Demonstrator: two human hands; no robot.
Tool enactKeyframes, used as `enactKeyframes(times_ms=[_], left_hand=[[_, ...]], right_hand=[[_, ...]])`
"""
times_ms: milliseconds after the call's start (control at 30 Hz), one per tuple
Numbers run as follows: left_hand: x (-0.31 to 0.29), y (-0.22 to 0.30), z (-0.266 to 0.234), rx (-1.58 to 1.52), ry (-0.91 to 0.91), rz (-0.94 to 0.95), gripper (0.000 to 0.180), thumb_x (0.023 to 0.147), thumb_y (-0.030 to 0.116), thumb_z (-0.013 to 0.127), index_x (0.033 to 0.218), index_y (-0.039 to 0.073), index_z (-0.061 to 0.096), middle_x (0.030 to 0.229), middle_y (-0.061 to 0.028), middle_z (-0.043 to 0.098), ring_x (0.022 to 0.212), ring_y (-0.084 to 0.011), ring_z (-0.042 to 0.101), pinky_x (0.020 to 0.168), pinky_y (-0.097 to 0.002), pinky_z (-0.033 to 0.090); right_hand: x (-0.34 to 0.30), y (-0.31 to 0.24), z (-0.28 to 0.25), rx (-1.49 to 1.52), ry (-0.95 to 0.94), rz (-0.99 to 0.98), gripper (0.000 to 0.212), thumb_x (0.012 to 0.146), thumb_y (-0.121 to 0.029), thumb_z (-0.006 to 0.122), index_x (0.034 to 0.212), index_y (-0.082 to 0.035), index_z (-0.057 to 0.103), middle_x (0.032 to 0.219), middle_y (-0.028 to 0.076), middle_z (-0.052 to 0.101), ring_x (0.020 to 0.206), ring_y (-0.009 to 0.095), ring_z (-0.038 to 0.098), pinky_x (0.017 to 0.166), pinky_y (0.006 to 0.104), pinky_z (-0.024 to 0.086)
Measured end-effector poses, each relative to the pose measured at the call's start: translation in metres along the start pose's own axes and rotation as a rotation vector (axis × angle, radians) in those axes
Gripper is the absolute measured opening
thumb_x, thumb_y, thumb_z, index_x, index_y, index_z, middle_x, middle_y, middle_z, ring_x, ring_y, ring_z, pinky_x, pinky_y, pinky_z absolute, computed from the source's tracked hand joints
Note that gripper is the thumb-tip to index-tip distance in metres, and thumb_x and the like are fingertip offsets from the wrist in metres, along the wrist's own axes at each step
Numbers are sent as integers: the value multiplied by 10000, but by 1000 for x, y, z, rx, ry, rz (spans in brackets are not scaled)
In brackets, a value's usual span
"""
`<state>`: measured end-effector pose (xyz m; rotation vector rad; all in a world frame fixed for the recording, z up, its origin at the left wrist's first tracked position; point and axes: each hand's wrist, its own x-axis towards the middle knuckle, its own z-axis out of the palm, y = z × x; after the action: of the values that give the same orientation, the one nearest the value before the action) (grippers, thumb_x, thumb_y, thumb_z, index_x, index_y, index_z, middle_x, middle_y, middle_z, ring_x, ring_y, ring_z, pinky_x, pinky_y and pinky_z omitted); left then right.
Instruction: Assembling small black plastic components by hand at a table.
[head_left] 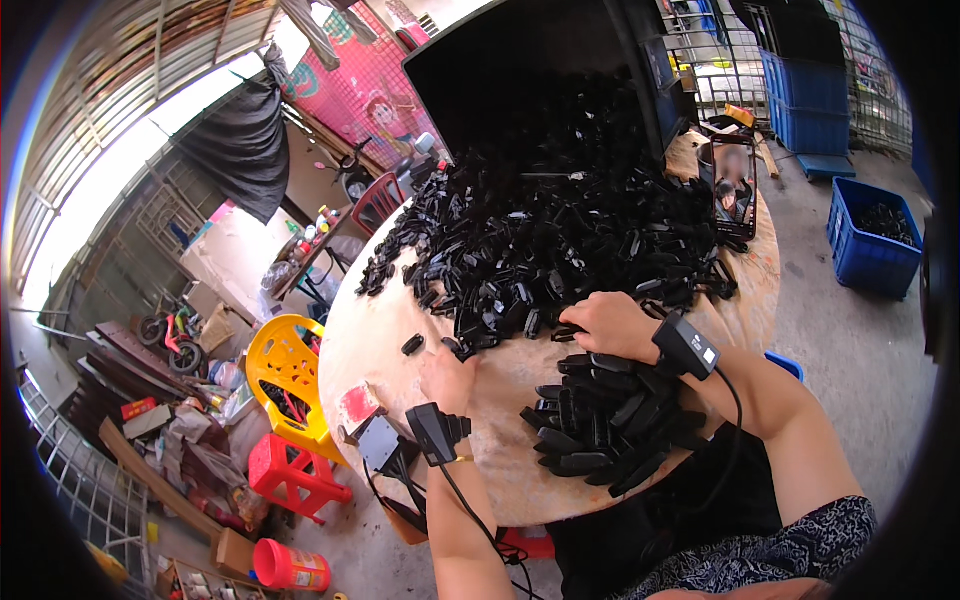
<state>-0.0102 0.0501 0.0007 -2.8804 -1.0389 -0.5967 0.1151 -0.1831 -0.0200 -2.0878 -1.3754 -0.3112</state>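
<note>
Over a round, cream-covered surface (pixel 375 325), the left hand (pixel 449 380) and right hand (pixel 618 324) work at the near edge of a broad pile of small, black plastic parts (pixel 520 240), fingers bent, any pinch impossible to tell; a dipping right wrist could topple the heap of longer black pieces (pixel 610 415)

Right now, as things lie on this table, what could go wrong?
The smaller pile of black pieces lies close to the near edge of the table, so an outer piece might slip off. The cable from the black device behind the right hand hangs beside that pile and could snag it. The phone stands beside the big heap; shifting pieces might topple it.
</note>
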Motion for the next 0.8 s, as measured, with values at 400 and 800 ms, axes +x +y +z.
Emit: enactKeyframes(times_ms=[400, 800], left_hand=[[-32, 47, 6, -231, -36, 361, 202, 742, 144, 659, 854, -23, 640, 851, -228, 608, 827, -391, 592, 739, -431, 483], [-35, 62, 3, -673, 17, 462, 293, 825, 78, 596, 1112, 21, 609, 908, -175, 612, 841, -325, 604, 701, -375, 483]], right_hand=[[-5, -2, 2, -127, 17, -42, 120, 745, -143, 629, 834, -63, 625, 835, 99, 625, 833, 279, 625, 709, 378, 511], [-3, -13, -9, 109, 280, -143, 245, 750, -76, 594, 992, -40, 611, 811, 100, 614, 718, 277, 627, 622, 355, 511]])
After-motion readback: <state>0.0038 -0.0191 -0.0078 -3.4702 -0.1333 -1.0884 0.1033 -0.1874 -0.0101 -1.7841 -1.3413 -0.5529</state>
